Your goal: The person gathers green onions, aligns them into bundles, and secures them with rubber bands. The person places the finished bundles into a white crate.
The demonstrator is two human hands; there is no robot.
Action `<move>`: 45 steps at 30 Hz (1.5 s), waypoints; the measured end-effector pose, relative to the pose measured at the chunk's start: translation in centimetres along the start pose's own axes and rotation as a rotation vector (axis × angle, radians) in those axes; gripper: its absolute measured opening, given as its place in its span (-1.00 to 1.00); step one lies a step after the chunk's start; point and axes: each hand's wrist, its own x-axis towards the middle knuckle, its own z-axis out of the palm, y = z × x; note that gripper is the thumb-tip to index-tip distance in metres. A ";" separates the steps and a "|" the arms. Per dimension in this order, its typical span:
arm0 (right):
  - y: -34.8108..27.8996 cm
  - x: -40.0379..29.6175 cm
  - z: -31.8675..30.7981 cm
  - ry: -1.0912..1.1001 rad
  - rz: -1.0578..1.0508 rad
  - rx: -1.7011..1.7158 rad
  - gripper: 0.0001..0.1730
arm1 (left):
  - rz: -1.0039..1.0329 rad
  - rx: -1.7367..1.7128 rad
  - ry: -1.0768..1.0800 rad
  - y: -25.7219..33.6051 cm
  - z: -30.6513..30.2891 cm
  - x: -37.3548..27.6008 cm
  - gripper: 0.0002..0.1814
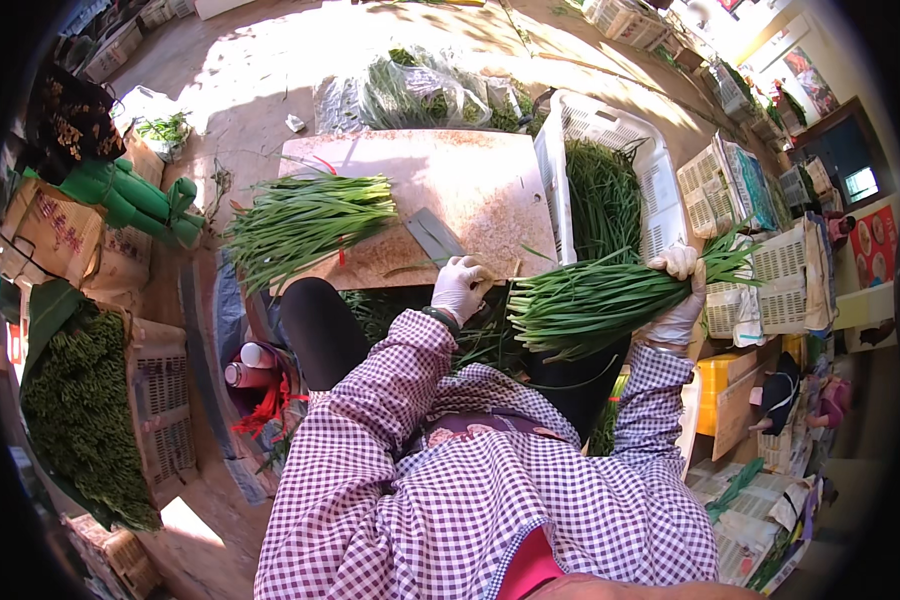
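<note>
My right hand [679, 289], in a thin white glove, grips a thick bunch of long green leaves, likely garlic chives [592, 300], around its leafy right part. The pale cut ends point left. My left hand [461, 289], gloved too, has its fingers curled at the near edge of a worn board [487, 187]. A metal blade, likely of a cleaver [433, 234], lies on the board right beside those fingers. Whether the hand holds its handle or a thin stem is hidden. A second chive bunch [315, 221] rests on the board's left side, with a red tie showing.
A white plastic crate [649, 150] with loose greens stands against the board's right side. Beyond the board lies a clear plastic bag [427, 94] of greens. At left are a crate of dark green vegetables [82, 405] and a bag with bottles [255, 367]. Stacked crates [772, 277] stand at right.
</note>
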 end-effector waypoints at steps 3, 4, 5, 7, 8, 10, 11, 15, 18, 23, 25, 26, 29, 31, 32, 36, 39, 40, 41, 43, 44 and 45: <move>-0.7 0.0 0.2 -0.013 -0.030 -0.002 -0.68 | -0.380 0.656 -0.720 -1.0 -1.6 -0.3 -0.79; -1.0 -0.1 0.2 -0.012 -0.031 0.007 -0.69 | -0.404 0.553 -0.801 -0.4 -2.2 -0.3 -0.75; -1.2 -0.3 0.3 -0.012 -0.033 0.016 -0.69 | -0.427 0.447 -0.880 0.4 -2.9 -0.5 -0.71; -0.8 -0.2 0.5 -0.005 -0.038 -0.055 -0.66 | -0.288 0.130 -0.542 -0.7 -1.6 -1.6 -0.70; -0.7 -0.2 0.0 -0.026 -0.028 -0.018 -0.66 | -0.234 0.017 -0.476 -1.8 -0.5 -1.8 -0.71; -0.7 -0.2 0.0 -0.041 -0.034 -0.001 -0.65 | -0.631 -0.486 -0.397 0.2 -1.0 -1.2 -0.79; -0.6 -0.2 0.3 -0.035 -0.041 -0.015 -0.65 | -0.596 -0.439 -0.281 -1.0 -0.3 -1.7 -0.78; -1.3 -0.1 1.5 0.039 -0.090 -0.107 -0.66 | -0.414 -0.228 -0.202 2.7 -4.1 -0.8 -0.57; 0.3 0.5 2.8 0.096 -0.108 -0.263 -0.66 | -0.143 -0.532 -0.260 5.4 -4.5 0.3 -0.19; 7.6 -0.5 6.8 0.307 0.046 -0.613 -0.91 | 0.201 -0.301 -0.164 14.0 -4.2 2.4 0.17; 9.7 -0.4 5.2 -0.076 -0.017 -1.001 -0.73 | 0.206 -0.326 -0.112 17.3 -5.3 3.4 0.14; 9.9 -0.2 5.6 -0.137 -0.032 -1.133 -0.65 | 0.176 -0.331 -0.044 16.4 -4.3 3.3 0.02; 10.3 -0.2 8.8 -0.324 0.163 -1.115 -0.38 | 0.135 -0.484 0.088 15.6 -4.6 2.8 -0.29; 12.4 -0.4 6.2 -0.318 -0.037 -0.943 -0.36 | 0.132 -0.543 0.049 14.7 -3.8 3.6 -0.48; 12.9 0.8 4.4 -0.278 0.009 -1.007 -0.41 | 0.038 -0.667 0.063 13.9 -2.8 4.3 -0.52; 13.2 5.8 6.3 -0.290 -0.034 -1.370 -0.62 | 0.129 -0.726 0.180 14.7 -4.8 9.2 -0.60; 12.4 8.8 8.7 -0.270 -0.044 -1.104 -0.64 | 0.201 -0.413 0.217 15.9 -6.9 12.7 -0.71; 12.6 9.7 8.5 -0.262 -0.019 -1.028 -0.63 | 0.282 -0.528 0.273 16.1 -6.8 14.1 -0.70; 12.5 10.1 8.1 -0.252 0.022 -1.066 -0.63 | 0.189 -0.295 0.155 15.9 -7.1 14.6 -0.68; 12.7 10.6 7.8 -0.234 0.111 -1.136 -0.61 | 0.141 -0.170 0.005 14.2 -7.7 15.4 -0.64; 13.2 11.1 6.9 -0.228 0.219 -1.332 -0.58 | 0.182 -0.280 -0.031 10.7 -5.9 16.3 -0.63; 15.6 12.3 3.9 -0.361 -0.057 -1.284 -0.51 | 0.224 -0.381 -0.073 7.3 -4.2 17.2 -0.61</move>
